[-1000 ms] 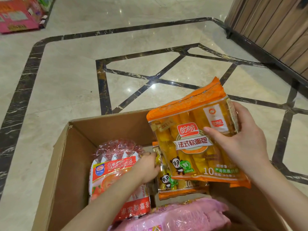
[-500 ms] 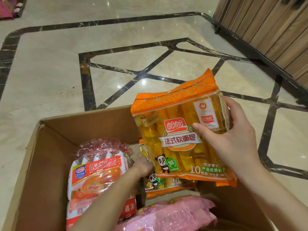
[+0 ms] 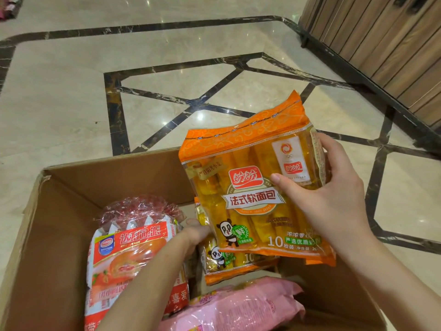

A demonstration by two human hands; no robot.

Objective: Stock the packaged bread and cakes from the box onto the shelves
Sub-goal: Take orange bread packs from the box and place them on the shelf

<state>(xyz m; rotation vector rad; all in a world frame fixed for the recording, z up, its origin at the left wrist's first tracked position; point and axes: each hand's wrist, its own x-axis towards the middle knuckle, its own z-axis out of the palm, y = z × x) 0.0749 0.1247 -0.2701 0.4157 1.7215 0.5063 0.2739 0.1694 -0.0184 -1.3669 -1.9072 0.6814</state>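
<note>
Orange bread pack, light, soft and crinkly, is pinched at its side by the right hand above the box; left hand reaches inside, grip hidden.

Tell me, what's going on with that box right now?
Right hand holds orange bread pack above box. Left hand reaching in at second orange pack, grip hidden. Nothing blocking.

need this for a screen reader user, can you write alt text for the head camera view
A person's right hand holds an orange bread pack above an open cardboard box on a marble floor, while the left hand reaches into the box beside a second orange pack, a red pie bag and a pink pack.
</note>
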